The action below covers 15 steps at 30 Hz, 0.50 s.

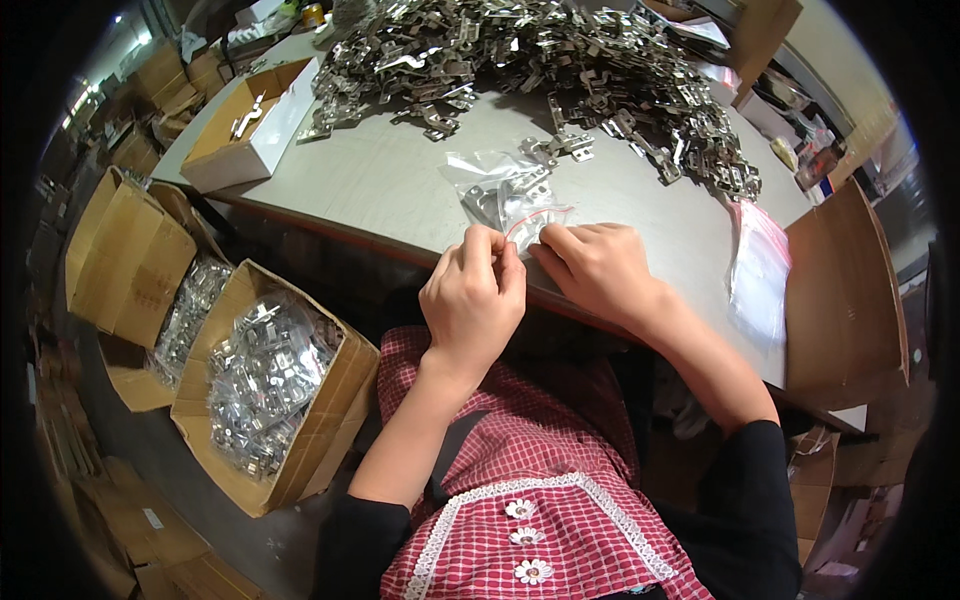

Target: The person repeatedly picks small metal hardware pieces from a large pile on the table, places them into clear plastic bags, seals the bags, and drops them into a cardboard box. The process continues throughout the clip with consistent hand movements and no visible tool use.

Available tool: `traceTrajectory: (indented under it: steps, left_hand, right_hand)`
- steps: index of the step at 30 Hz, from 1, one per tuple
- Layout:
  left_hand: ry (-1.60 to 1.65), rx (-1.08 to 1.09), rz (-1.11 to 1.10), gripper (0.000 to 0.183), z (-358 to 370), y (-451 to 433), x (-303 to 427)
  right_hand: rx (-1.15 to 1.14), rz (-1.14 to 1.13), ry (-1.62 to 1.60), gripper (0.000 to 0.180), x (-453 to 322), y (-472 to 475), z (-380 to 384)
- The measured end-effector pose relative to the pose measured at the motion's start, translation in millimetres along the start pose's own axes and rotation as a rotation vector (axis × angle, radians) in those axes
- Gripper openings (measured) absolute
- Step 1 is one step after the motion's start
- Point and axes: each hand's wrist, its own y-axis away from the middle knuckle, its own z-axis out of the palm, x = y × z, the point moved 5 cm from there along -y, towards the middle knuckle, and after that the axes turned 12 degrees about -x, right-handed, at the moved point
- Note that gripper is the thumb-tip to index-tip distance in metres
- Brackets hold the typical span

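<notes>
A small clear zip-lock bag [537,219] with a red seal line is at the table's front edge, between my hands. My left hand [472,289] pinches the end of the red seal between thumb and fingertips. Curled at the bag's other side, my right hand [600,262] has thumb and forefinger on the plastic. Shiny metal fittings show through the film, partly hidden by glare and my fingers. Just beyond it, another clear plastic bag [480,169] lies on the grey tabletop [375,184]. A few loose metal hinge-like fittings [574,144] lie by that bag.
A large heap of metal fittings [517,52] covers the table's far side. At left stands a white carton [277,127] with fittings inside. Flat red-edged bags [759,262] lie right, beside a cardboard flap [847,300]. Bagged fittings [270,375] fill an open cardboard box [322,427] lower left.
</notes>
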Motion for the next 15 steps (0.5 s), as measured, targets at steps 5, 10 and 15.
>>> traceTrajectory:
  steps: [5,10,15]
  left_hand:
    - [0.000,-0.018,0.130,0.017,2.8,10.0,15.3]
    - [0.104,0.025,0.175,0.017,3.9,15.0,23.1]
    - [0.107,0.002,0.146,0.019,6.4,11.8,21.8]
  right_hand:
    - [-0.034,-0.056,0.056,0.018,-9.8,-3.7,1.6]
    - [0.006,-0.029,0.152,0.040,-6.3,-20.4,6.9]
    - [-0.017,0.069,0.215,0.049,1.3,-31.2,13.8]
